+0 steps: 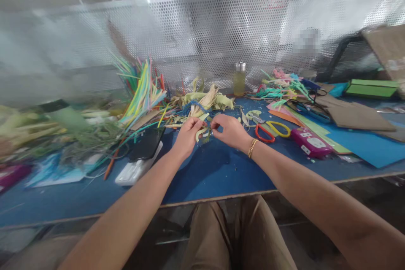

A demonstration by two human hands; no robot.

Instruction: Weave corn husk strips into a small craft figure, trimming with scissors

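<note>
My left hand (pixel 190 134) pinches a pale green strip that looks like corn husk (pixel 199 135), its end curling below the fingertips. Just beside it, my right hand (pixel 232 130) has its thumb and fingers pressed together; whatever it grips is too small to make out. Both hands are above the blue tabletop (pixel 218 177), only a small gap apart. Behind them lies a pile of dried, yellowish husks (pixel 211 97) with a blue cord (pixel 193 104) over it. Scissors (pixel 272 130) with one red and one yellow handle rest right of my right hand.
A black phone (pixel 147 145) lies on a white case at left, near bundled coloured pipe cleaners (pixel 142 93). A bottle (pixel 239 79) stands at the back before a perforated metal screen (pixel 221 29). Rightward are a purple box (pixel 311 142), blue sheets (pixel 367 145) and cardboard (pixel 357 114).
</note>
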